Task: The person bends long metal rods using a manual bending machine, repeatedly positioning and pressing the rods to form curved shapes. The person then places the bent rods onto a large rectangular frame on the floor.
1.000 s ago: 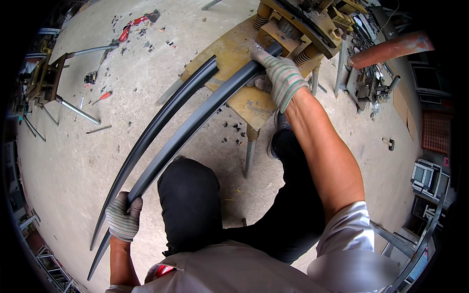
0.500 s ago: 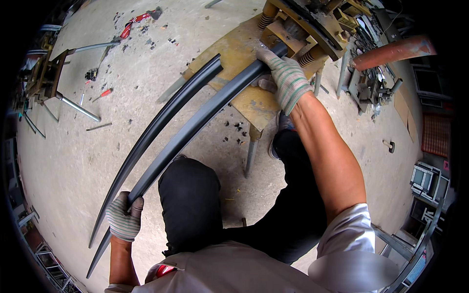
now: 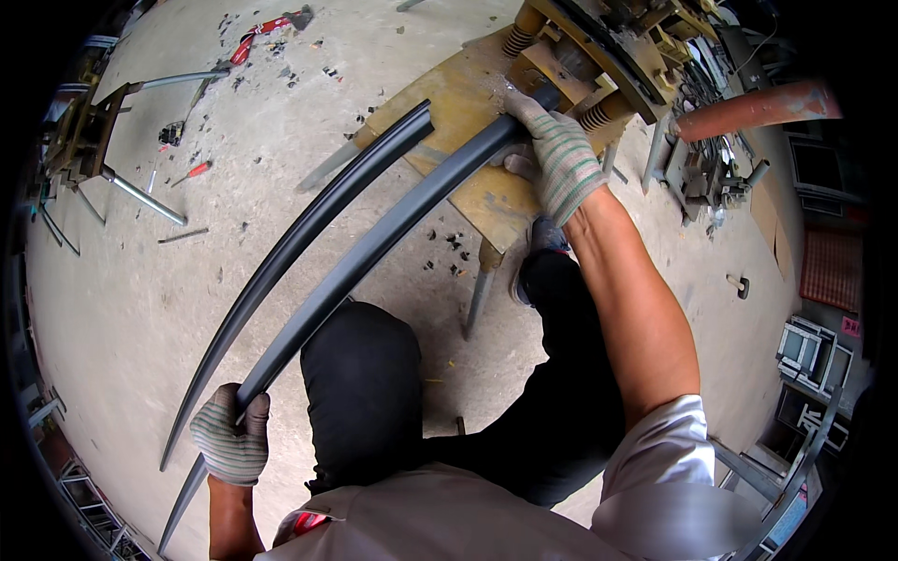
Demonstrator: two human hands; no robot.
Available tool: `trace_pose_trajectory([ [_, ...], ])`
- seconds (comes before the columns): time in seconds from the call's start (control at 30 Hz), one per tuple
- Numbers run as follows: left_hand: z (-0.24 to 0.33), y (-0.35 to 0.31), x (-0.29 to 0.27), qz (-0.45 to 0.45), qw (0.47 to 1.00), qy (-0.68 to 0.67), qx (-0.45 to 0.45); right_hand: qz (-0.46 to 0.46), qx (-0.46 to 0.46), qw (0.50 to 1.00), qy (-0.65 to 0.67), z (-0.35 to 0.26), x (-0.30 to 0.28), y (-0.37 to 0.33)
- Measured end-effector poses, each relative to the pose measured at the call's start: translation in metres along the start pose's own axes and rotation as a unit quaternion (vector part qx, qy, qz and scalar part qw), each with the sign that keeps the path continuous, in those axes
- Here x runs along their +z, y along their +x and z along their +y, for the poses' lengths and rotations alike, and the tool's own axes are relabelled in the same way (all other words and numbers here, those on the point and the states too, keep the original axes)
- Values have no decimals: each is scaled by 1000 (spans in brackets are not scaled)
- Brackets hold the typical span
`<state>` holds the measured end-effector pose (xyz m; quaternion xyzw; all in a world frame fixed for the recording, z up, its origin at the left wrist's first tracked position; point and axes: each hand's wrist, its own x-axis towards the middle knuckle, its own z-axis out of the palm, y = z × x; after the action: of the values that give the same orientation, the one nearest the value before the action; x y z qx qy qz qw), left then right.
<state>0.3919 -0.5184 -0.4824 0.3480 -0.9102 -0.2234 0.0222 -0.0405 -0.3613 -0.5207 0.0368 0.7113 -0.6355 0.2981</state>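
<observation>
A long dark grey profile bar (image 3: 374, 245) runs slantwise from the lower left up to the press (image 3: 547, 79). Near its far end my right hand (image 3: 564, 159), in a striped knit glove, is closed around it, right in front of the press block. My left hand (image 3: 230, 436), gloved the same way, grips the bar's nearer stretch with the thumb on top. Beside the held bar, on its left, lies a second dark profile bar (image 3: 304, 229); its far end is over the yellowish bench (image 3: 435, 93). Some right fingers are hidden under the held bar.
Black scraps (image 3: 449, 245) litter the floor under the bench. A red-handled screwdriver (image 3: 195, 172) and a metal stand (image 3: 140, 196) are on the left. To the right are a red pipe (image 3: 758, 110), a hammer (image 3: 741, 284) and stacked frames (image 3: 809, 353).
My left hand sits a little lower and closer to me, and the held bar's near end has shifted down with it. My right hand keeps its grip near the press.
</observation>
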Motion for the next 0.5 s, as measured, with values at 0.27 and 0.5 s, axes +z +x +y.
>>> trace_pose_trajectory([
  [0.27,-13,5,7,-14,1000,-1,-8,-2,-4,1000,-1,1,3,-1],
  [0.5,-4,0,-3,-14,1000,6,-10,5,-2,1000,-12,0,0,1],
])
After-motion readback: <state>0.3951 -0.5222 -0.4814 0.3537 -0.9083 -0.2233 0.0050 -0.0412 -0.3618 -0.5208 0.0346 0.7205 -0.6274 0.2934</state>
